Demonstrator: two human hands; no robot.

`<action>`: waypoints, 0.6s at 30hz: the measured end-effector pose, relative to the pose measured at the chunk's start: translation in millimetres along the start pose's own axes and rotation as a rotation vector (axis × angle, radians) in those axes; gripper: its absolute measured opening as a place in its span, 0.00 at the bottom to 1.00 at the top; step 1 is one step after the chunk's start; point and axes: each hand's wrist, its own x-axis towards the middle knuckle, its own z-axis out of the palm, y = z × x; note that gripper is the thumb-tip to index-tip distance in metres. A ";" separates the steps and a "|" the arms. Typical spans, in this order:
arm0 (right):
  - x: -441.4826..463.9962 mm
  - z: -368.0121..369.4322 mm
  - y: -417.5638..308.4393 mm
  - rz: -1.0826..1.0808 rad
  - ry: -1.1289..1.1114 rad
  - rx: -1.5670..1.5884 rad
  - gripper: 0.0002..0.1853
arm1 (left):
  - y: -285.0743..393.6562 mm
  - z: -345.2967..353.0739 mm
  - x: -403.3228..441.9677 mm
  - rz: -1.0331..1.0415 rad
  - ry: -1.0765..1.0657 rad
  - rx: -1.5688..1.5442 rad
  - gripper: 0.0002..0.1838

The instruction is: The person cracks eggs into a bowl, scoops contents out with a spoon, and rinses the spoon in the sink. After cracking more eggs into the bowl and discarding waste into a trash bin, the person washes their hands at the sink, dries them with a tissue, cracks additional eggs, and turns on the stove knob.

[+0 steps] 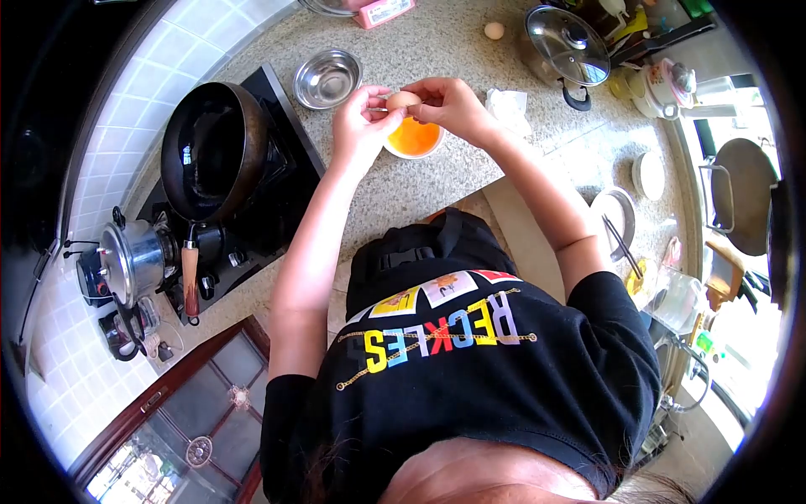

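A brown egg [404, 100] is held between the fingertips of both hands. My left hand [363, 116] grips it from the left, fingers closed around its side. My right hand [449, 107] pinches it from the right. Directly beneath is a small white bowl [413, 157] with orange-yellow egg liquid [415, 134] in it. Whether the shell is cracked cannot be made out. An empty steel bowl [328, 78] stands on the counter just beyond my left hand. Crumpled white tissue [509, 109] lies to the right of my right hand.
A dark wok [210, 151] sits on the black stove [281, 126] at left, near a pressure cooker [126, 260]. Another egg [494, 31] and a glass-lidded pot [564, 49] are at the back right. Chopsticks [620, 239] rest across a bowl [617, 210] at right.
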 end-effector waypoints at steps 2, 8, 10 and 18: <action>2.1 3.6 3.5 0.026 0.061 -0.074 0.16 | -7.4 1.4 1.3 0.040 0.031 0.184 0.13; 1.7 15.8 21.2 0.019 0.133 -0.086 0.18 | -33.6 3.5 3.0 0.092 0.081 0.183 0.13; 2.8 18.8 27.8 0.004 0.179 -0.091 0.19 | -35.5 5.2 1.9 0.093 0.124 0.313 0.14; 0.1 21.1 28.0 -0.030 0.184 -0.229 0.21 | -48.1 5.9 0.8 0.137 0.176 0.376 0.16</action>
